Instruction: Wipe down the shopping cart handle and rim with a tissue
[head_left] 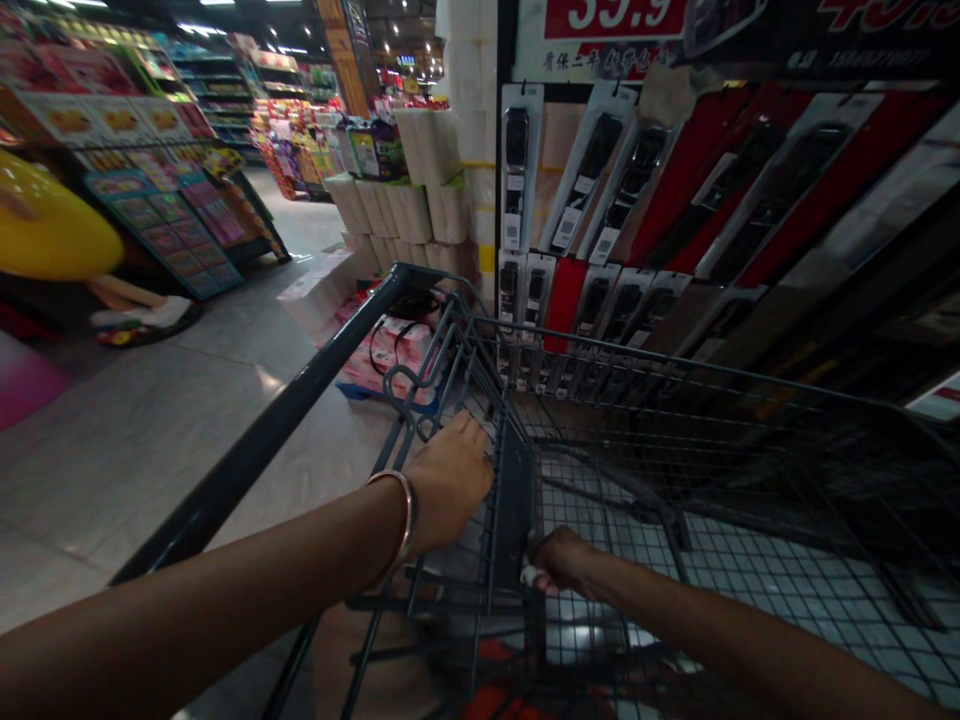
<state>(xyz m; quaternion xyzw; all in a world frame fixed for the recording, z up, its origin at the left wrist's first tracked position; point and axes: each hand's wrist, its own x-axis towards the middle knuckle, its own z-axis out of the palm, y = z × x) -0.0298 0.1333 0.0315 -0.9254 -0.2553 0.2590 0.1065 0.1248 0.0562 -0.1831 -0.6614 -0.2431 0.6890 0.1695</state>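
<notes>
A dark grey wire shopping cart (615, 350) stands right in front of me. My left hand (450, 480), with a metal bangle at the wrist, reaches over the handle to the fold-out seat section. Its fingers curl over the wires beside the seat's dark flat panel (514, 500); the fingertips are partly hidden. On the basket side of that panel is my right hand (561, 560), closed on a small crumpled white tissue (531, 574). The tissue is at the panel's lower edge, mostly covered by the fingers.
The cart's handle bar (285, 400) slants across the left. Packaged watch-like straps (517, 160) hang on a display to the right. Stacked paper packs (397, 210) stand beyond the cart, with a pink carton (405, 350) lower down. Shelves (150, 120) stand at the left.
</notes>
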